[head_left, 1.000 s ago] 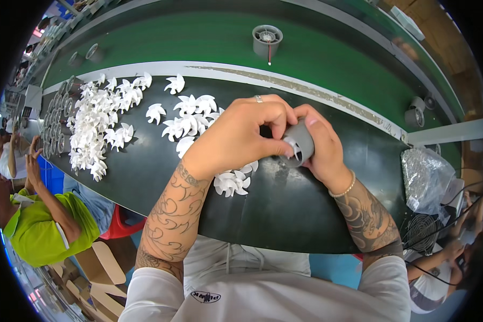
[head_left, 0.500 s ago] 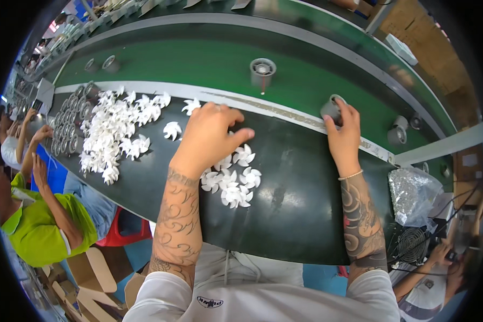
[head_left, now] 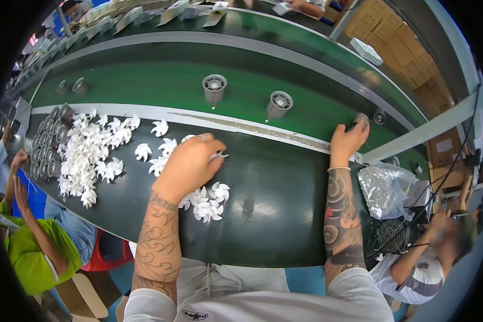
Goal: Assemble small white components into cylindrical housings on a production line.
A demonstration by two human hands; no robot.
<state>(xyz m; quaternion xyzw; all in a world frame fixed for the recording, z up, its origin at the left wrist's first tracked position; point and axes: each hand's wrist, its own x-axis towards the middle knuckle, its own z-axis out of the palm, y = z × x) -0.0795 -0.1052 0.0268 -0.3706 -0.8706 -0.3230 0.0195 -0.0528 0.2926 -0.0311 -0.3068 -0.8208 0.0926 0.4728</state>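
My left hand (head_left: 192, 165) hovers over the dark work surface with fingers pinched on a white fan blade wheel (head_left: 219, 155), mostly hidden by the hand. Loose white blade wheels (head_left: 205, 205) lie beneath and beside that hand. Across the rail, my right hand (head_left: 349, 140) has its fingers closed around a grey cylindrical fan housing (head_left: 361, 119) on the green belt (head_left: 161, 70). Two more grey housings, a left one (head_left: 214, 89) and a right one (head_left: 279, 104), stand on the belt, each with a short red strip at its front.
A large heap of white blade wheels (head_left: 86, 155) lies at left, beside rows of grey housings (head_left: 45, 145). A clear plastic bag (head_left: 385, 190) and a black round grille (head_left: 392, 236) are at right. A slanted metal post (head_left: 408, 137) crosses there. Co-workers sit at both sides.
My right hand has let go of one housing, left standing on the belt, and moved right onto another. My left hand has closed on a blade wheel. The view has shifted right.
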